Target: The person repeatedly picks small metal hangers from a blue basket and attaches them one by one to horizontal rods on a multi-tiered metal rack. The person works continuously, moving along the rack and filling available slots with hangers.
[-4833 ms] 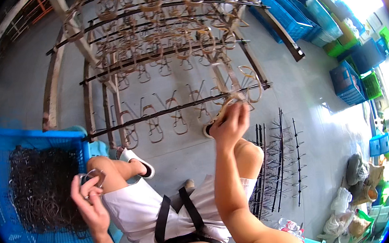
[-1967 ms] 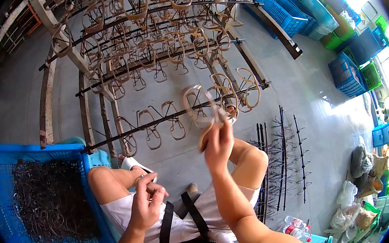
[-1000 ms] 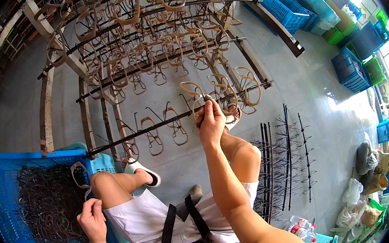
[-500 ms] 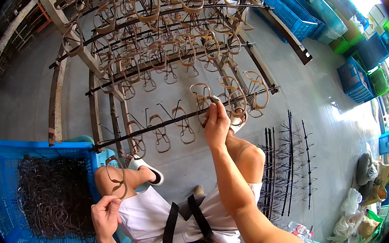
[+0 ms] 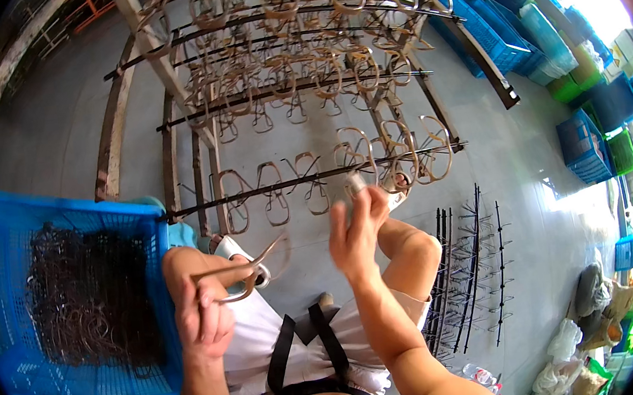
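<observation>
- Floor (image 5: 40, 166): grey, smooth; bright glare patch (image 5: 563, 204) at right.
- Window (image 5: 597, 2): upper right, glowing white.
- Crates (image 5: 584, 147): blue and green, lined along right side.
- Rail (image 5: 95, 21): orange, near the upper left edge.

Brown eyeglass frame (image 5: 252, 265) tilted, in left fingers (image 5: 207, 317).

Blue crate (image 5: 582, 148) beside green crate (image 5: 623, 152) at right; white plastic bags (image 5: 564, 342) lower right.
</observation>
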The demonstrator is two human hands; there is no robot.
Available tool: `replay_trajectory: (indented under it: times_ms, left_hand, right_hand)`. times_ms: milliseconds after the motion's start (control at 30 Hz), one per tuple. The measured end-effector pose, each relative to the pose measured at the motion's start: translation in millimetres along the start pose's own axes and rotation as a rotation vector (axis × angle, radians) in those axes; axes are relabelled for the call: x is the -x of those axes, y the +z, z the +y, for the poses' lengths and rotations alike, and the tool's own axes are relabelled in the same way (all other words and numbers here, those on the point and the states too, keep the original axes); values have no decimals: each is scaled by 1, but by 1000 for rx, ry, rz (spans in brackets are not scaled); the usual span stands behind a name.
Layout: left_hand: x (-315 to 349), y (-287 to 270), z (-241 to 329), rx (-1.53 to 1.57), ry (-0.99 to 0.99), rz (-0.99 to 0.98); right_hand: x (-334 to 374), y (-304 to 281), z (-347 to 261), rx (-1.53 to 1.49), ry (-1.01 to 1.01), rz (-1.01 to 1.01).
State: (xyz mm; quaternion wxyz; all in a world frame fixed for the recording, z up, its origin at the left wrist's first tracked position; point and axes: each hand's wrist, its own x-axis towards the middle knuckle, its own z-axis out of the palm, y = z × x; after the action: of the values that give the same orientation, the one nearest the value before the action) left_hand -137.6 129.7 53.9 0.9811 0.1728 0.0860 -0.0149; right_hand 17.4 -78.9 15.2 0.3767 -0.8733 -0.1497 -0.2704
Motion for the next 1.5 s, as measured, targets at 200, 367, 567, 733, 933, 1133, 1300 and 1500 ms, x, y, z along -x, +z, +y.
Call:
replay_trajectory:
  times_ms: [200,367,567,733,933,1133,1300,1500]
  left_hand:
    - [-28,0,-22,122,-56,-96]
    - [-24,-13,4,25,-206,32]
    - [-10,-17,33,-751,108,513]
    - [9,-152,125,-1316,606,1147]
    - [62,-338,159,-1919,-267,1621]
    - [77,-383,157,-2070,-101,1544]
    - [53,-315,164,-2262,-456,1462]
    - [62,-276,169,-2450,-345,1211]
  right_hand:
    - [48,11,-37,-1333,691,-407]
    - [14,-5,-16,-933,34,-611]
    - [2,8,-3,-1013,480,-352]
    - [-11,65,19,-865,643,150]
    - [-20,87,6,-1070,858,221]
    - [-14,98,2,-1188,815,352]
    - [-12,104,1,-1267,810,430]
    - [-13,108,1,-1299,818,458]
